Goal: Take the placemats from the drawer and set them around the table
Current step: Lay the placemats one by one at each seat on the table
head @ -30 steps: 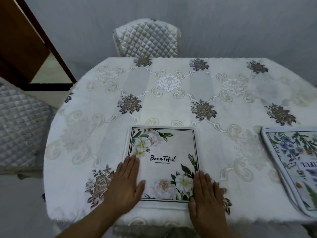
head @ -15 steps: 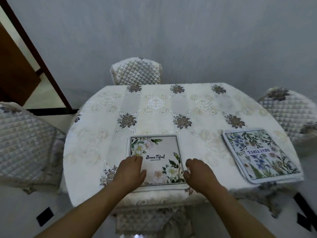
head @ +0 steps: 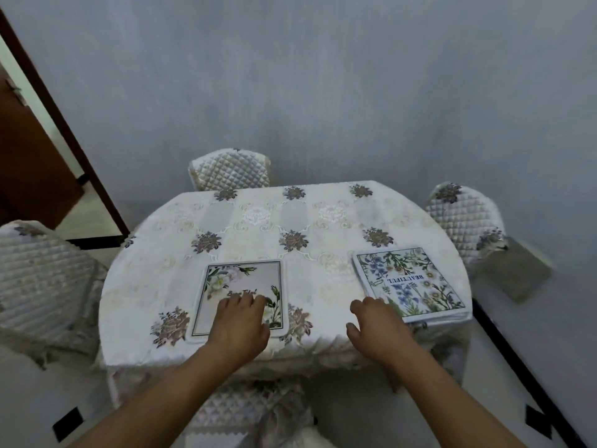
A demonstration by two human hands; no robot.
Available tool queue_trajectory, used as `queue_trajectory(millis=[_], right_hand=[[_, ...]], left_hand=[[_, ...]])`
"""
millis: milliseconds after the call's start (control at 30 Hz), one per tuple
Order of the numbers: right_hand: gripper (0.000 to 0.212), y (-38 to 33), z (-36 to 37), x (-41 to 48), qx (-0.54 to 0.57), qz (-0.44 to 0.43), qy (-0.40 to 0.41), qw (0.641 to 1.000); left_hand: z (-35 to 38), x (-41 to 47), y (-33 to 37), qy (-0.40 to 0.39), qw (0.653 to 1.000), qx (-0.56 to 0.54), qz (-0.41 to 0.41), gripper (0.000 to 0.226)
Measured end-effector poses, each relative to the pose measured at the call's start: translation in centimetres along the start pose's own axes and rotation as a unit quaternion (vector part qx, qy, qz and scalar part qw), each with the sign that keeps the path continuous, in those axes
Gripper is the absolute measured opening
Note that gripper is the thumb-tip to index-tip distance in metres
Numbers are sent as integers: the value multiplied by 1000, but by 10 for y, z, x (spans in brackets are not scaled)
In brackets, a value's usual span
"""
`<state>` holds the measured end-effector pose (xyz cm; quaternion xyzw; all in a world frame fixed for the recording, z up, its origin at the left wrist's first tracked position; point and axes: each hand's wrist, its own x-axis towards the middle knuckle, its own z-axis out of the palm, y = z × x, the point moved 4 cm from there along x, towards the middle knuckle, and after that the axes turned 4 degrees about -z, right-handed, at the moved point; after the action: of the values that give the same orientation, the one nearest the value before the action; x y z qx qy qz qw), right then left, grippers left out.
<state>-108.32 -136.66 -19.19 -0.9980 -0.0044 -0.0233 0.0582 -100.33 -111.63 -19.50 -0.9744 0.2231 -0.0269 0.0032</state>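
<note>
Placemat (head: pixel 245 281) under the left hand (head: pixel 240 321): square, pale, with a thin dark border line, white blossoms and green leaves at two corners, and script lettering half covered by the fingers. It lies flat, its near side close along the table (head: pixel 258 218) edge by the wrist. The left hand's fingers are relaxed and slightly bent over the mat's near half; we cannot tell whether they press it.

Right hand (head: pixel 376 324) holds nothing, fingers loosely curled, at the near left corner of a stack of placemats (head: pixel 410 279); we cannot make out contact. The stack shows blue and cream flowers, a printed word upside down from our side, and layered edges. Its near right corner sits at the table rim.

Hands are well apart, with bare flowered tablecloth (head: pixel 323 286) between and beyond them to the far edge. Quilted chairs stand round: far chair (head: pixel 229 169) beyond the left hand, right chair (head: pixel 465 221) past the stack, left chair (head: pixel 38 270) outside the left hand, near chair (head: pixel 252 405) between the forearms.
</note>
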Motion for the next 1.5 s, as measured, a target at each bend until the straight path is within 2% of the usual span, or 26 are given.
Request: queue_trajectory(millis=[200, 400, 467, 533, 733, 933, 1100, 1233, 1367, 1500], right_hand=[[28, 113, -42, -87, 4, 33, 16, 999], [30, 182, -68, -117, -2, 39, 26, 999], [24, 195, -71, -117, 4, 37, 32, 999], [15, 208, -70, -112, 6, 39, 34, 999], [22, 248, -51, -75, -13, 42, 3, 999], [19, 300, -28, -3, -20, 35, -26, 999], [27, 342, -2, 53, -20, 42, -66, 997], [25, 367, 26, 76, -6, 35, -110, 993], [28, 392, 45, 111, -4, 9, -134, 991], [24, 419, 60, 150, 23, -48, -152, 987]], left_hand=[[-12, -14, 140, -4, 1000, 11, 17, 40], [-27, 2, 221, 4, 999, 13, 42, 42], [-26, 10, 237, 0, 999, 15, 48, 43], [-22, 22, 248, -6, 999, 15, 48, 43], [6, 72, 262, -29, 999, 8, 37, 43], [46, 155, 267, -34, 999, -21, 24, 45], [81, 209, 273, -71, 996, -49, 5, 44], [110, 227, 279, -112, 992, -56, -20, 40], [143, 239, 286, -146, 986, -43, -65, 38], [174, 251, 295, -186, 969, -40, -157, 45]])
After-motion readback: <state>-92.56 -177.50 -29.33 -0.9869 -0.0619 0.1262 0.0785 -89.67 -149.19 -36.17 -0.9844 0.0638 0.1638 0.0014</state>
